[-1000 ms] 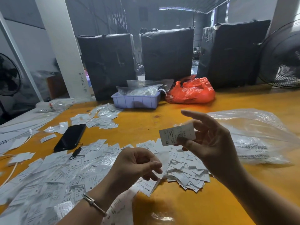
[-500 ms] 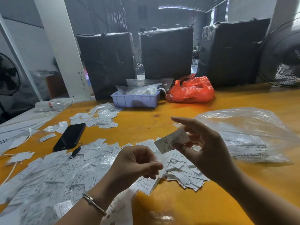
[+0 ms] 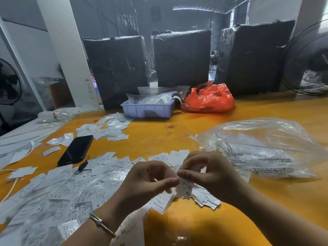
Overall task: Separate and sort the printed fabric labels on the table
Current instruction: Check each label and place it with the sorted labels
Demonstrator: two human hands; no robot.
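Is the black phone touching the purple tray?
Apart. The head view shows bare orange table and scattered labels between the black phone and the purple tray.

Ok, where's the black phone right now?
The black phone lies on the left side of the yellow table, beyond the big spread of labels and left of both hands.
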